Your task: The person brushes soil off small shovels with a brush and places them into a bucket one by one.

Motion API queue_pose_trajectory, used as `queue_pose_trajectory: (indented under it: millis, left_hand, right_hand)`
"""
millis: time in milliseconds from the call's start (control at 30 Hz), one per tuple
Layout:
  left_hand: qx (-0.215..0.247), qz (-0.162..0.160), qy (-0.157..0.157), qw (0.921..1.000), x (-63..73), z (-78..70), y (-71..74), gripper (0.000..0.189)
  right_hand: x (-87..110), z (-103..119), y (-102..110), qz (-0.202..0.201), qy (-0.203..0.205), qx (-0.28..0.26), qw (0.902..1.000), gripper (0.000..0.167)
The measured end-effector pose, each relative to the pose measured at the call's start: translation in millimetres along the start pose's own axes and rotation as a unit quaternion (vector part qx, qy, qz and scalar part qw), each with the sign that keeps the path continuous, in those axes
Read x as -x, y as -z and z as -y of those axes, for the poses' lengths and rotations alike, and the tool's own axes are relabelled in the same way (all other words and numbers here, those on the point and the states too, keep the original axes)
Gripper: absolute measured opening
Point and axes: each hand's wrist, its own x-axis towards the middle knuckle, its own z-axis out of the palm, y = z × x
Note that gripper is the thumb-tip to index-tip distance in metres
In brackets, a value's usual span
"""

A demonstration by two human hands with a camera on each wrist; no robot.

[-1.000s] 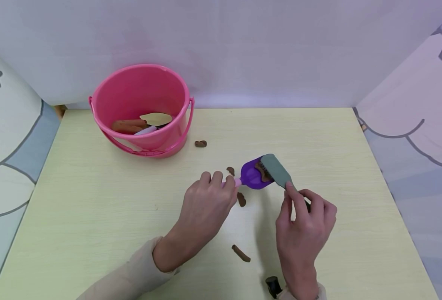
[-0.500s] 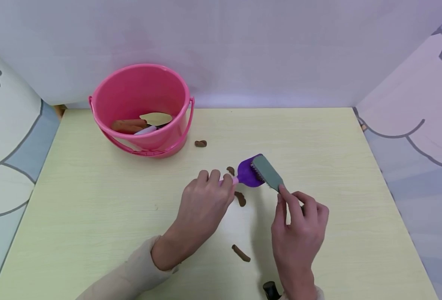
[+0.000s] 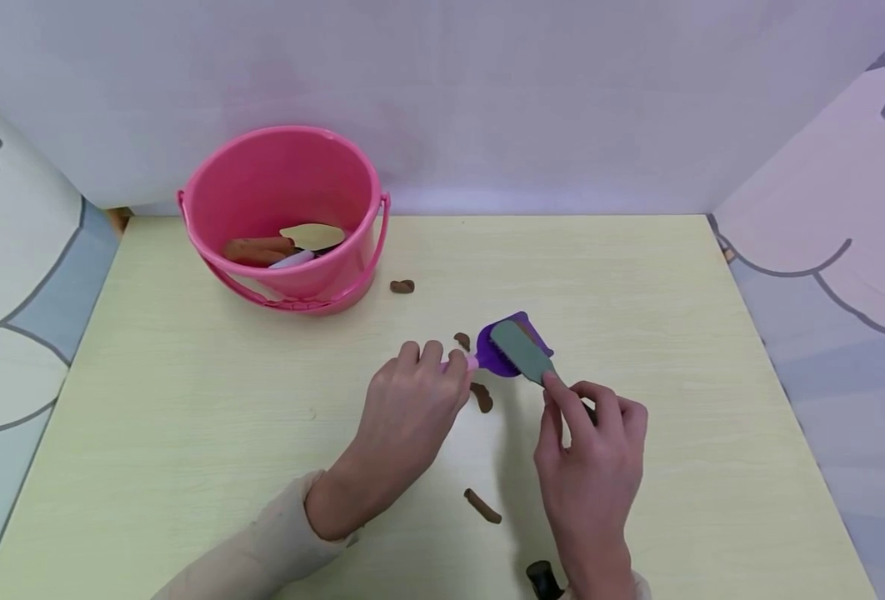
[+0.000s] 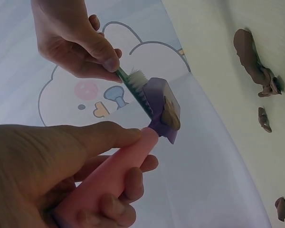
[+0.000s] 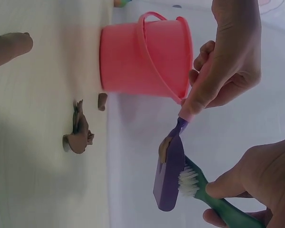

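Note:
My left hand (image 3: 412, 408) grips the pink handle (image 4: 111, 173) of a small toy shovel with a purple blade (image 3: 487, 358), held up above the table. In my right hand (image 3: 596, 458) is a grey-green brush (image 3: 519, 348), pinched by its handle, with white bristles (image 5: 188, 181) against the purple blade. A brown clay-like lump (image 5: 165, 150) clings to the side of the blade facing away from the bristles in both wrist views. Some brown also shows beside the brush head in the head view.
Several brown pieces lie on the pale table (image 3: 187, 433), among them a stick-shaped one (image 3: 483, 506) near the front. A pink bucket (image 3: 337, 283) holding several items, including a pale yellow piece (image 3: 315, 237), stands at the back left. A black object (image 3: 543, 579) shows by the right wrist.
The right hand and brush have moved left across the purple blade, toward the shovel's handle. The blade first shifted slightly left, and its far edge now shows past the brush.

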Motion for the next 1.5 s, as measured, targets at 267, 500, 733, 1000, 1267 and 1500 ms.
queue_pose_trajectory:
  millis: [267, 500, 733, 1000, 1267, 1500]
  left_hand:
    - [0.009, 0.006, 0.002, 0.9999, 0.4, 0.6, 1.7, 0.022]
    - [0.013, 0.012, 0.004, 0.9998, 0.6, 0.4, 3.9, 0.023]
    - [0.009, 0.012, 0.007, 0.9999, 1.3, -0.1, 5.4, 0.023]
    - [0.017, 0.029, 0.010, 0.9994, 3.0, -0.5, 9.5, 0.023]
    - [0.010, 0.017, 0.009, 0.9998, 5.6, -0.3, 10.8, 0.021]
    - [0.012, 0.021, 0.010, 0.9997, 8.2, -0.5, 11.9, 0.021]
  right_hand:
    - [-1.1, -4.4, -2.7, -0.026, -0.001, -0.006, 0.9996, 0.030]
    - [-1.8, -6.0, -3.0, -0.034, -0.003, -0.008, 0.9994, 0.030]
    - [-1.5, -6.6, -4.1, -0.049, -0.004, -0.012, 0.9987, 0.030]
    - [-0.6, -8.4, -4.9, -0.056, -0.005, -0.015, 0.9983, 0.030]
    - [-0.8, -9.7, -5.5, -0.065, -0.007, -0.020, 0.9977, 0.031]
    - [-1.4, -11.2, -5.1, -0.070, -0.010, -0.022, 0.9973, 0.030]
